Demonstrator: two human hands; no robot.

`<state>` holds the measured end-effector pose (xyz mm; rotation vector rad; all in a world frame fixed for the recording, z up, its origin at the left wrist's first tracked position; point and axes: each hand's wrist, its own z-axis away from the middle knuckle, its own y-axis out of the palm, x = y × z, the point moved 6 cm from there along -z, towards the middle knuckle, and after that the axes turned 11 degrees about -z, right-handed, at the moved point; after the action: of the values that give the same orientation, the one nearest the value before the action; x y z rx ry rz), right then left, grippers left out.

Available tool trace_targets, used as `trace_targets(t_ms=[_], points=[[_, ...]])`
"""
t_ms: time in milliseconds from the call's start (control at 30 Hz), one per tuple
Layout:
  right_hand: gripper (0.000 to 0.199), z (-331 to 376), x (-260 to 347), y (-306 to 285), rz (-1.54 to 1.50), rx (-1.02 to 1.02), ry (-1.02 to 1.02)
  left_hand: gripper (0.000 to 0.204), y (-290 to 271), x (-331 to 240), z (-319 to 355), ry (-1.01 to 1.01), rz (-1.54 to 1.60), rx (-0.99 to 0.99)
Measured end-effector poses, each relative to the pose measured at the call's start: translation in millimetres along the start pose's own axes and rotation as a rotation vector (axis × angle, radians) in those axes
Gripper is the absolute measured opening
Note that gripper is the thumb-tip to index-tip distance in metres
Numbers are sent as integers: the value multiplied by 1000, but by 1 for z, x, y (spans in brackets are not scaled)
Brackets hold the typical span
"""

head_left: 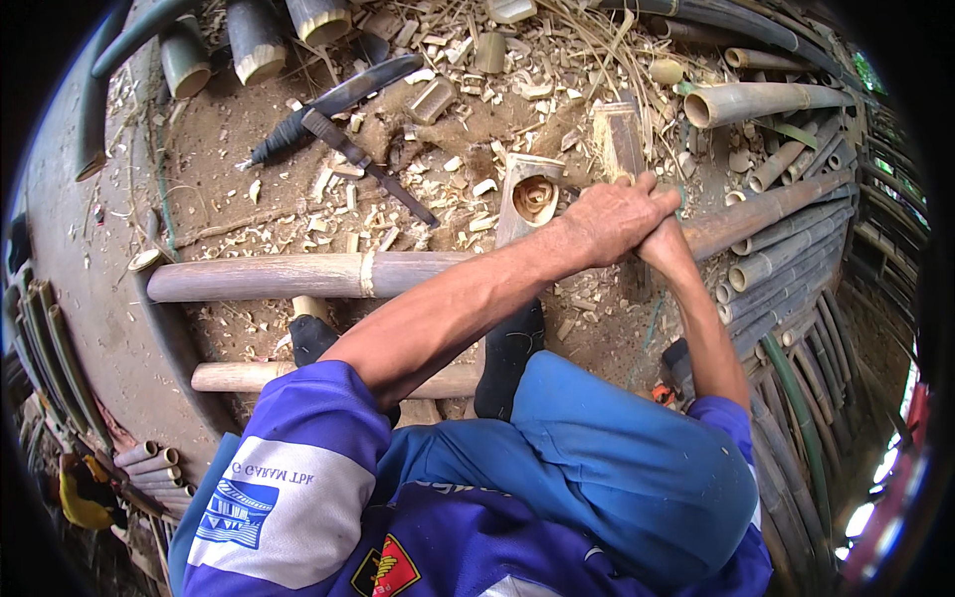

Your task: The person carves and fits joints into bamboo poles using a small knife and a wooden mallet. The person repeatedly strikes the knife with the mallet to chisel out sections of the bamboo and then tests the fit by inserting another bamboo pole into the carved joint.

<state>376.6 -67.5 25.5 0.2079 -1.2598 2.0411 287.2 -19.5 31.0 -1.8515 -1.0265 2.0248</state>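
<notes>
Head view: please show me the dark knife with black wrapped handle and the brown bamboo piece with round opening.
Dark knife with black wrapped handle (343, 97), head view: blade, near the handle.
Brown bamboo piece with round opening (512, 226), head view: surface below the opening.

I'm seeing a bamboo workshop, rough and informal: cut poles (781, 262) stacked along the right, thick sawn tubes (254, 42) at upper left, pale chips and shavings (537, 92) strewn over the ground (204, 199), big knife (333, 103) with a dark wrapped handle lying among them.
</notes>
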Motion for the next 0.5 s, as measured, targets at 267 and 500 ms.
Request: trace_targets(t_ms=[267,500], points=[[27,-44,44,-19,348,110,-205,73,-42,20,19,-167,190,-372],[15,-71,119,-5,581,154,-472,92,-50,40,48,-312,311,-728]])
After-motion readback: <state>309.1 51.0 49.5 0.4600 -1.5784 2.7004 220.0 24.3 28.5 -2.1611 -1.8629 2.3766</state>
